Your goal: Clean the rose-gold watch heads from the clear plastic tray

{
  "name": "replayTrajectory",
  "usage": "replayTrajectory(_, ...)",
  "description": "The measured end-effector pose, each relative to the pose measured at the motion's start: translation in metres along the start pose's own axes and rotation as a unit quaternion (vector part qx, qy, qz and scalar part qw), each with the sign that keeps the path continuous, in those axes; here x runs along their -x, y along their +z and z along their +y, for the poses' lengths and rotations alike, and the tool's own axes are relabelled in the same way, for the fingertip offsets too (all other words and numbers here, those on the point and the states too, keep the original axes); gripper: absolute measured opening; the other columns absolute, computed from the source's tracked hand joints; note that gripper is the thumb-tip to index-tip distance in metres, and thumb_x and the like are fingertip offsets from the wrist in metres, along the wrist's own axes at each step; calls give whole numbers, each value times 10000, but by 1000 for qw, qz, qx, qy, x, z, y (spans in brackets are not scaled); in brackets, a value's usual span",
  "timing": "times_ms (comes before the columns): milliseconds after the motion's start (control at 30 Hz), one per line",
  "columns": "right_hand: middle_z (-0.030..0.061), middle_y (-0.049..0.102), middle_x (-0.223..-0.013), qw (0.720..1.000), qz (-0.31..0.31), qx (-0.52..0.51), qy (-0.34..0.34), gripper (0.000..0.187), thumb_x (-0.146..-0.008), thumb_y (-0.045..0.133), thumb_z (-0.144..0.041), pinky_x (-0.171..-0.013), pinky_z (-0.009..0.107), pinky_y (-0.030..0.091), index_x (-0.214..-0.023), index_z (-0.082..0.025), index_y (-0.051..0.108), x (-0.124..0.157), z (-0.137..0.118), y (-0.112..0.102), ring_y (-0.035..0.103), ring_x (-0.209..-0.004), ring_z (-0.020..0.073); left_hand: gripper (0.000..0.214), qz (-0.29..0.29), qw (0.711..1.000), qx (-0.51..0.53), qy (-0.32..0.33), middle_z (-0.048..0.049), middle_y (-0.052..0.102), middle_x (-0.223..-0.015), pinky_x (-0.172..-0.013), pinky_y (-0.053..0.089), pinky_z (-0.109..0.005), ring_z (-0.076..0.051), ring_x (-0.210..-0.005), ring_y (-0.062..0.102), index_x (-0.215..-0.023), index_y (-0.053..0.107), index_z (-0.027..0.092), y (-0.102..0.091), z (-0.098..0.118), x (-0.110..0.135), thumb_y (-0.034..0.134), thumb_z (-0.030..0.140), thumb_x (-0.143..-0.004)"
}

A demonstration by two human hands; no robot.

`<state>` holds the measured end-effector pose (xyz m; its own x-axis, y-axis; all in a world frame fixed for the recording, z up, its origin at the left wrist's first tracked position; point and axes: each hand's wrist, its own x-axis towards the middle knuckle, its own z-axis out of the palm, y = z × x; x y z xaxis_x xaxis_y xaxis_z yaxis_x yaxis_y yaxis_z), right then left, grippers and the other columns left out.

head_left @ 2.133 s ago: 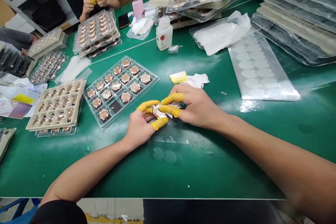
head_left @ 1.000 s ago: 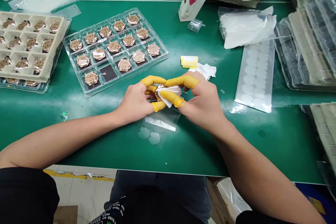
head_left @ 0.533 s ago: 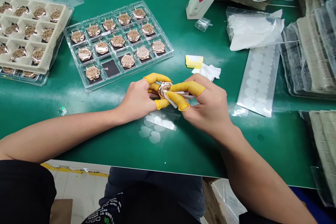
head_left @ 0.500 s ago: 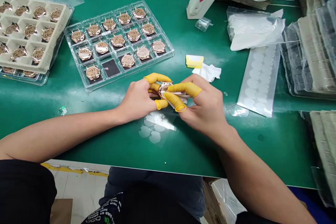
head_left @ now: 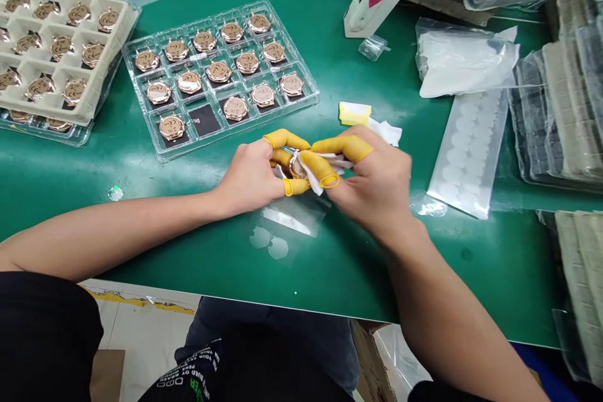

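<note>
Spreading across the green bench [head_left: 330, 270], left to right: pulp tray [head_left: 128, 20], clear tray [head_left: 245, 127] of watch cases [head_left: 190, 82], left hand [head_left: 249, 179] and right hand [head_left: 377, 179], both closed, pinching one watch case [head_left: 298, 166] and a white cloth [head_left: 340, 162] just above the bench, then sticker sheet [head_left: 466, 154], bagged trays [head_left: 579, 100].

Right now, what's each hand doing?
Left hand: closed, holding a round rose-gold watch case.
Right hand: closed, pinching a white cloth against it.

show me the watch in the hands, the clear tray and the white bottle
watch [head_left: 298, 166]: head view, on its round gold case
clear tray [head_left: 296, 56]: head view, on its right rim
white bottle [head_left: 377, 3]: head view, on its body
</note>
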<state>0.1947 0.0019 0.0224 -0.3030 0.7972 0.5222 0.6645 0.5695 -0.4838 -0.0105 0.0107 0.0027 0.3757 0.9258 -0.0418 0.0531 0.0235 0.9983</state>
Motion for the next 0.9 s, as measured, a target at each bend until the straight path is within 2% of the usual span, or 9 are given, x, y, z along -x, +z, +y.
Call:
replayTrajectory(167,59,691,-827,998,-48,-33,-21,157,-994,714,-404,-608,345,478,-964,-257,760,0,2,-2,625,-693,189,439,-4,1000,1,-7,-9,780,-894,-756,621,-293,-168,-789,755,-1121,742,201,1,1,0,871,224,-702)
replayTrajectory(300,57,681,-800,1000,-3,-6,18,188,-986,724,-427,-627,354,485,-947,-248,763,1,4,0,626,-695,193,425,8,1000,-17,0,2,779,-853,-735,608,-277,-161,-763,747,-1121,748,208,1,1,0,869,236,-715)
replayTrajectory(433,54,712,-822,998,-40,-48,-7,167,-972,744,-423,-587,341,463,-948,-260,767,2,3,1,630,-670,182,443,-3,1000,-13,0,-4,796,-911,-750,619,-280,-163,-782,758,-1133,751,208,0,-1,1,850,182,-702)
replayTrajectory(567,58,701,-801,999,-10,-41,-2,168,-970,758,-414,-592,341,459,-937,-250,767,2,1,1,631,-673,185,443,7,1000,-24,3,-2,792,-883,-770,624,-291,-173,-804,761,-1142,753,213,0,-2,1,859,202,-712)
replayTrajectory(700,57,709,-828,997,-50,-60,-10,195,-975,752,-455,-593,340,466,-944,-263,768,1,3,1,631,-683,183,438,1,1000,-17,-1,-8,799,-921,-767,626,-291,-172,-808,761,-1141,753,218,0,-2,1,855,199,-715)
replayTrajectory(833,50,682,-794,1000,2,-25,9,159,-978,752,-404,-604,341,455,-940,-251,766,2,3,2,612,-675,179,456,7,1000,-16,-4,-2,797,-892,-779,631,-291,-169,-802,760,-1160,751,226,-1,-3,1,872,204,-721)
replayTrajectory(900,46,686,-801,999,-11,-48,-9,138,-987,741,-376,-597,331,447,-937,-249,761,3,1,5,611,-672,169,466,9,1000,-4,-9,-3,801,-917,-804,643,-293,-168,-824,769,-1164,747,227,-2,-2,0,876,200,-717)
